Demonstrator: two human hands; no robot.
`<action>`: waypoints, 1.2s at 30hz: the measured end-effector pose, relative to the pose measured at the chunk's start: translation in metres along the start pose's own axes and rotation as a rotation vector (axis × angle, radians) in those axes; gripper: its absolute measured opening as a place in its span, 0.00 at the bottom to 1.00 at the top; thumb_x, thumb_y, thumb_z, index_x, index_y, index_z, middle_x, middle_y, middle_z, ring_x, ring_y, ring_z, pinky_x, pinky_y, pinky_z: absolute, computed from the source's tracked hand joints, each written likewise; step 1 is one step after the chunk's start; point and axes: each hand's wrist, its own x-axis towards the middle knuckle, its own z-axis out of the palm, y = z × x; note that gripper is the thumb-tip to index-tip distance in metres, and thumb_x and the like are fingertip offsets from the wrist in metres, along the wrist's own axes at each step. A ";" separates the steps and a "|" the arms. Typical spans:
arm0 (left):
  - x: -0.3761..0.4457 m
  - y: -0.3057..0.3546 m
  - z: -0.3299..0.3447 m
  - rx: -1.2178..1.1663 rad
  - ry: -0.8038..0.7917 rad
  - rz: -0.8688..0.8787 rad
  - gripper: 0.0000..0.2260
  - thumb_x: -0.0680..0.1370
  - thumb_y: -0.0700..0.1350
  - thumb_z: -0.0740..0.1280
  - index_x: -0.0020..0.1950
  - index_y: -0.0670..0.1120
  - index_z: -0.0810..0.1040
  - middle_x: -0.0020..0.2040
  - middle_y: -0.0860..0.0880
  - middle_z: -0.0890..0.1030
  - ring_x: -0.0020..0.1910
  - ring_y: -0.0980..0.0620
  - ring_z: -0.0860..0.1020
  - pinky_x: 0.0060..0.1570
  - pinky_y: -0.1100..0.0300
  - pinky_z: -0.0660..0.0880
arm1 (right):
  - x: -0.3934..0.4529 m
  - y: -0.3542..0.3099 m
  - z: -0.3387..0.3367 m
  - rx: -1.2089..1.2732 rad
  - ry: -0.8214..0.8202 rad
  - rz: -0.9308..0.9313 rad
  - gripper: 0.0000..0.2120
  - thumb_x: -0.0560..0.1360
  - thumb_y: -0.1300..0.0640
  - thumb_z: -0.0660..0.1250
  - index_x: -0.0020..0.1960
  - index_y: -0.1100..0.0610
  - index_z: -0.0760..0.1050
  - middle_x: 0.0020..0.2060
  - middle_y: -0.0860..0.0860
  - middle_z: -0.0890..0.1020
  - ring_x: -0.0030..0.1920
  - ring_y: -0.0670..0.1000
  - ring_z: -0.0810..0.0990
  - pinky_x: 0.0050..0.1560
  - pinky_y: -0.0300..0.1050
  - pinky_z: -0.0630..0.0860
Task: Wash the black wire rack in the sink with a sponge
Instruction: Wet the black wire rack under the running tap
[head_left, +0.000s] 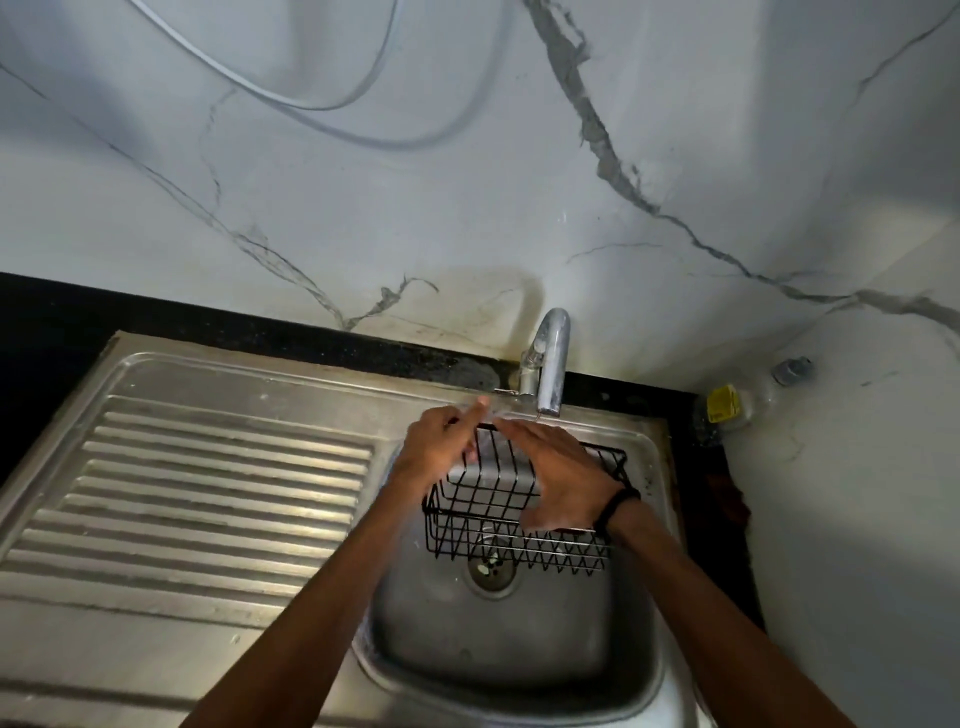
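Note:
The black wire rack (498, 512) is held over the steel sink basin (519, 639), below the tap. My left hand (439, 447) grips the rack's far left rim, with the index finger stretched toward the tap. My right hand (563, 478) lies flat with straight fingers across the rack's top and reaches inside it; a dark band circles that wrist. No sponge shows in view.
A chrome tap (550, 358) stands at the back of the sink. The ribbed steel drainboard (208, 493) stretches to the left. The drain (491, 566) sits under the rack. A clear bottle with a yellow label (727, 405) lies in the right corner by the marble wall.

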 end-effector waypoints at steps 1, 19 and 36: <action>-0.001 -0.007 -0.004 -0.102 0.036 -0.060 0.25 0.77 0.68 0.67 0.35 0.48 0.77 0.30 0.52 0.78 0.31 0.52 0.76 0.48 0.52 0.78 | 0.004 -0.005 -0.001 -0.012 -0.026 -0.034 0.62 0.63 0.45 0.81 0.82 0.46 0.42 0.82 0.50 0.52 0.81 0.52 0.50 0.80 0.52 0.47; -0.053 -0.039 0.025 -0.554 0.531 -0.299 0.24 0.78 0.59 0.72 0.28 0.48 0.70 0.21 0.55 0.63 0.25 0.52 0.61 0.31 0.58 0.60 | 0.030 -0.052 0.006 1.355 0.374 0.158 0.24 0.82 0.43 0.62 0.61 0.63 0.79 0.62 0.59 0.82 0.62 0.52 0.82 0.61 0.46 0.79; -0.100 -0.048 0.020 -0.503 0.664 -0.076 0.27 0.79 0.59 0.70 0.26 0.47 0.67 0.23 0.48 0.64 0.25 0.50 0.63 0.32 0.54 0.64 | 0.075 -0.011 0.009 0.458 0.195 0.826 0.45 0.72 0.23 0.43 0.68 0.55 0.76 0.58 0.59 0.81 0.50 0.56 0.80 0.50 0.48 0.75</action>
